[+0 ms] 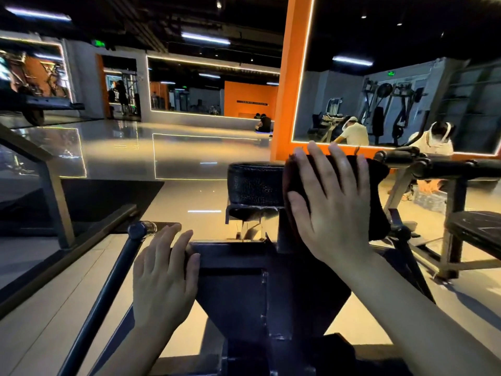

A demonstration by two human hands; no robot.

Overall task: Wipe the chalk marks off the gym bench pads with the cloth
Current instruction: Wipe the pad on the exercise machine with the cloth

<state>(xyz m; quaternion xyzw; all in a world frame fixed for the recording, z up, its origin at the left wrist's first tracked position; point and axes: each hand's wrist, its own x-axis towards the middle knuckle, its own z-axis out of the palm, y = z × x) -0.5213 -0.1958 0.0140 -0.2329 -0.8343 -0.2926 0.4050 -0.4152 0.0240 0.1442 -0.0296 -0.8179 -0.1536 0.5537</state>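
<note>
Right hand (329,204) spread flat, pressing dark cloth (376,185) onto right half of black roller pad (254,183). Pad's long axis runs left-right; unwiped end lies leftward. Left hand (162,270) rests with fingers loosely bent on metal frame (230,256), holding nothing.

Open floor (206,156) left of the roller pad (254,183), room there to swing past. Right side's tight: black crossbar (433,168) juts out, second bench (477,229) just beyond. Angled bar (108,289) fences the near-left.
</note>
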